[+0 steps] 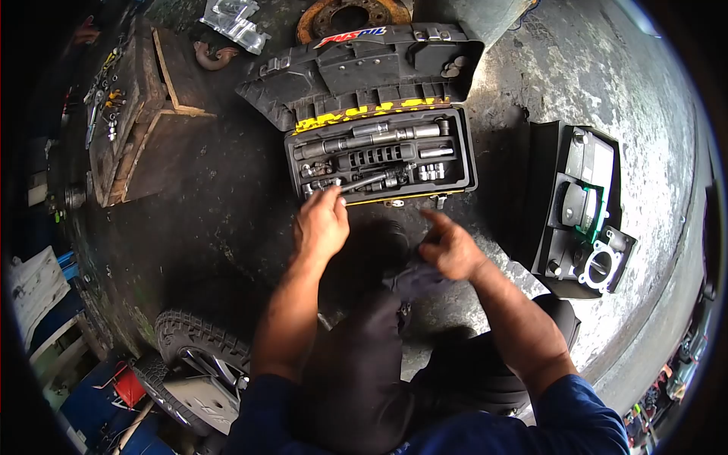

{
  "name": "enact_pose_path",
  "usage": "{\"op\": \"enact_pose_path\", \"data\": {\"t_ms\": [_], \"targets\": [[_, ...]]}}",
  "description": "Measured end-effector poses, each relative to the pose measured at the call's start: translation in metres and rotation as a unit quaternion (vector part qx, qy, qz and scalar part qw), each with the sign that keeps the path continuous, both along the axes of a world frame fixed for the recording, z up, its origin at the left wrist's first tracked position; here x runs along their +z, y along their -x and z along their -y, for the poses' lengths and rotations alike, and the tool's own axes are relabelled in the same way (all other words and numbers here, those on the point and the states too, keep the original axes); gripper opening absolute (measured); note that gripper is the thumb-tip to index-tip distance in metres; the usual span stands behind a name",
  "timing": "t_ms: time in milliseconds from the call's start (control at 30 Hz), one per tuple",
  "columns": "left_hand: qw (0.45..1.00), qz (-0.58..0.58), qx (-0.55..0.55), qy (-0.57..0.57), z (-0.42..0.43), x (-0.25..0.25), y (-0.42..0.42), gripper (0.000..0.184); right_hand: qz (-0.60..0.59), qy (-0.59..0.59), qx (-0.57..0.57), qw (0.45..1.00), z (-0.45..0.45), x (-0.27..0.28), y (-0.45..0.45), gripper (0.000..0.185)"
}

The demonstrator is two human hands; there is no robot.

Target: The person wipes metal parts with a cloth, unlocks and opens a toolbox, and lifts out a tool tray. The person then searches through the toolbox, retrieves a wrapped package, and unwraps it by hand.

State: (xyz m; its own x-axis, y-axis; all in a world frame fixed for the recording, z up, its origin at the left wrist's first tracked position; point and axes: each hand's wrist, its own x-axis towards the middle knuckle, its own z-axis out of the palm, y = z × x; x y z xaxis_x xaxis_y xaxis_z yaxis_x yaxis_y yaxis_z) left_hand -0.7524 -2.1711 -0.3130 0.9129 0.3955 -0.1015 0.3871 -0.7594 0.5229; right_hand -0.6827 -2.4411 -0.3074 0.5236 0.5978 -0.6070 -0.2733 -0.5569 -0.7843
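Tool case (471,144), one, black with yellow edging: open on the floor (250,212), at the far middle, ahead of the person. Lid (364,72) raised on the far side, bearing a red, white and blue sticker (350,36).

Contents: one long metal bar (379,139), lying left to right across the far part; one black slotted piece (375,157), mid-case; one group of sockets (432,172), near right; one slanting bar (365,182), near the middle of the near edge.

Left hand (322,225): at the case's near left corner, fingers bent over the edge beside the slanting bar's left end; whether they grip it cannot be told.

Right hand (455,250): nearer than the case and apart from it, index finger extended, other fingers curled; dark cloth (417,279) just beneath, whether held cannot be told.

Surroundings: black housing (542,243) with a metal ring-shaped flange (599,265), right; rusty disc (307,26), beyond the lid; clear packaging (235,24), far left; wooden box (163,152), left, with assorted hand tools (97,98) at its left side; treaded tyre (171,326), near left.
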Motion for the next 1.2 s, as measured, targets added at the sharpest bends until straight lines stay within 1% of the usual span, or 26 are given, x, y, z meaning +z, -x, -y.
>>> {"op": "enact_pose_path", "data": {"t_ms": [33,100,167,200,267,333,433,467,533,600,700,733,833,867,933,1000,1033,1100,1167,1200], "targets": [[0.999,-0.031,0.001,-0.034,-0.007,0.001,-0.006,0.024,-0.007,-0.002,-0.02,1.0,-0.004,0.005,-0.012,0.077],[0.997,-0.067,-0.033,-0.026,-0.014,0.002,-0.016,0.025,-0.02,-0.008,-0.061,0.998,-0.015,0.009,-0.037,0.087],[0.994,-0.084,-0.068,-0.02,-0.017,0.001,-0.019,0.026,-0.026,0.013,-0.041,0.999,-0.027,0.0,-0.059,0.093],[0.993,-0.082,-0.085,-0.018,-0.018,-0.001,-0.019,0.026,-0.019,0.004,-0.05,0.999,-0.034,-0.003,-0.064,0.096],[0.993,-0.068,-0.096,0.002,-0.021,-0.007,-0.019,0.026,0.015,0.011,-0.019,1.0,-0.043,-0.015,-0.065,0.097],[0.995,-0.044,-0.085,0.04,-0.023,-0.01,-0.018,0.024,0.001,0.015,-0.002,1.0,-0.051,-0.004,-0.062,0.096],[0.994,-0.035,-0.1,0.037,-0.025,-0.01,-0.016,0.02,-0.009,0.046,0.022,0.999,-0.051,0.025,-0.055,0.091],[0.994,-0.039,-0.099,0.021,-0.024,-0.009,-0.016,0.019,0.031,0.04,0.032,0.998,-0.046,0.004,-0.046,0.089],[0.994,-0.05,-0.102,-0.007,-0.02,-0.005,-0.015,0.019,0.044,0.038,0.037,0.998,-0.045,0.003,-0.037,0.09],[0.993,-0.03,-0.112,0.005,-0.019,-0.005,-0.016,0.017,0.055,0.051,0.042,0.996,-0.048,0.011,-0.034,0.088],[0.992,0.007,-0.122,0.011,-0.016,-0.004,-0.017,0.017,0.089,0.022,0.025,0.995,-0.046,0.003,-0.029,0.084],[0.992,0.021,-0.124,0.011,-0.016,-0.003,-0.018,0.018,0.144,0.009,0.016,0.989,-0.046,-0.002,-0.024,0.081],[0.991,-0.029,-0.133,0.007,-0.019,-0.002,-0.02,0.022,0.153,-0.005,-0.001,0.988,-0.045,-0.001,-0.013,0.077],[0.99,-0.046,-0.134,0.002,-0.019,-0.002,-0.021,0.022,0.169,-0.023,-0.005,0.985,-0.043,-0.009,-0.007,0.069],[0.987,-0.081,-0.136,-0.01,-0.02,-0.002,-0.022,0.024,0.158,-0.029,0.033,0.986,-0.041,-0.004,-0.002,0.064],[0.988,-0.029,-0.149,-0.002,-0.019,-0.005,-0.018,0.022,0.144,-0.026,0.05,0.988,-0.04,0.001,0.002,0.06],[0.988,-0.003,-0.156,0.003,-0.019,-0.007,-0.016,0.022,0.151,-0.023,0.056,0.987,-0.039,0.0,0.002,0.059],[0.987,0.01,-0.161,-0.005,-0.02,-0.011,-0.014,0.018,0.165,-0.015,0.068,0.984,-0.037,-0.003,0.002,0.058],[0.988,0.013,-0.154,-0.006,-0.022,-0.015,-0.013,0.018,0.14,0.005,0.062,0.988,-0.037,-0.003,-0.001,0.065],[0.99,0.034,-0.139,0.002,-0.023,-0.014,-0.013,0.018,0.128,0.015,0.059,0.99,-0.038,0.0,-0.005,0.068]]}}
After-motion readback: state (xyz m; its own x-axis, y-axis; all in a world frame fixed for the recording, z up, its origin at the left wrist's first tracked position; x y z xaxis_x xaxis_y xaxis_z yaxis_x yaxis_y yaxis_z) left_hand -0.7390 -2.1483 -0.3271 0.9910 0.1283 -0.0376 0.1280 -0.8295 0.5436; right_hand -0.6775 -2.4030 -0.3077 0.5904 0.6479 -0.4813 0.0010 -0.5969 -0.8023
